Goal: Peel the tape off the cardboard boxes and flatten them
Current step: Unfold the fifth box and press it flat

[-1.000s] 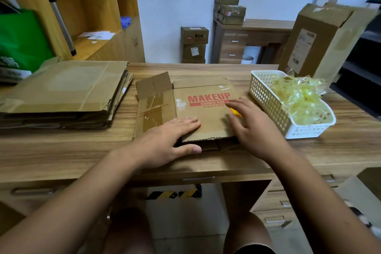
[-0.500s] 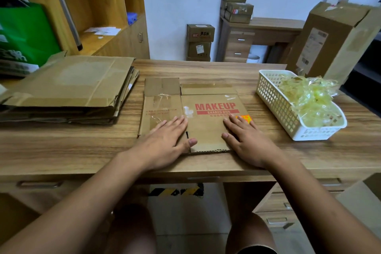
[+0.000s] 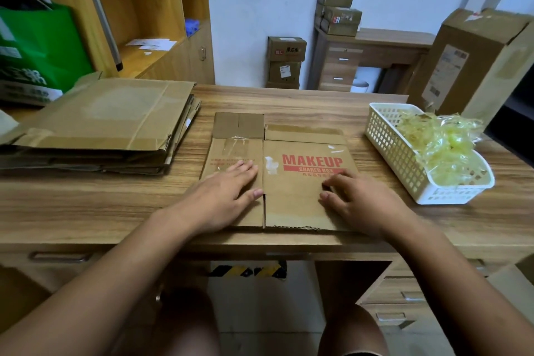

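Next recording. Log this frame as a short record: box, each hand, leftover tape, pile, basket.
box: flat on the desk, MAKEUP print up
left hand: flat on the box's left panel
right hand: rests on the right panel, fingers slightly bent
tape: clear strip on the left panel
pile: flattened cardboard, left of box
basket: right of box, holds peeled wads

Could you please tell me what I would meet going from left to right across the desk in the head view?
Stack of flattened cardboard → flattened MAKEUP box → white basket holding peeled tape → tall cardboard box.
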A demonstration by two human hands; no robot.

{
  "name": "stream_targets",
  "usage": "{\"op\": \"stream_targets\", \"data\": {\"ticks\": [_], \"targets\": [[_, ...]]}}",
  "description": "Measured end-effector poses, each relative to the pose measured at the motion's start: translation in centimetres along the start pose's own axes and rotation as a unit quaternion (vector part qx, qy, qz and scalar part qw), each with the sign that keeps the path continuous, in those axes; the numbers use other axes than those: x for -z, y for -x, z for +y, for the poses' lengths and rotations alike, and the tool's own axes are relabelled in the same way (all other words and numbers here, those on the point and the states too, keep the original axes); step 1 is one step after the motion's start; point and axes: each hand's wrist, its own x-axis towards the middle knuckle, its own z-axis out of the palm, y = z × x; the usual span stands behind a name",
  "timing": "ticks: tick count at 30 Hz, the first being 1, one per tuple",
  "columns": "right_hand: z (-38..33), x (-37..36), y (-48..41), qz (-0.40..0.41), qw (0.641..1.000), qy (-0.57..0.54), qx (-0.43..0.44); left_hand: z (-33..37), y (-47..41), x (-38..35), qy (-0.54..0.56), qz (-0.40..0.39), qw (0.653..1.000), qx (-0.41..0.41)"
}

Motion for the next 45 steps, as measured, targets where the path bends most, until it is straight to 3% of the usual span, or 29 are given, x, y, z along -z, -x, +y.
{"op": "stream_targets", "data": {"ticks": [4,12,36,41,45], "targets": [[-0.2,-0.3,-1.0,0.051,0.999,-0.016,-0.012,-0.9,-0.2,0.2,-0.012,0.008,1.000,0.012],[1.6,-3.0,-1.8,-0.061,0.998,-0.008,-0.014,-2.0,-0.4,-1.3,-0.036,-0.005,0.999,0.023],[1.3,-3.5,-1.3,-0.039,0.998,0.003,-0.049,-1.9,0.3,-2.5,-0.055,0.029,0.997,0.055],[1.1,-3.1,-0.3,-0.023,0.991,-0.031,-0.128,-1.8,0.9,-2.1,0.021,0.065,0.989,0.132],[0.7,-2.8,0.3,-0.012,0.987,-0.073,-0.143,-1.6,1.5,-1.1,0.173,0.133,0.963,0.158]]}}
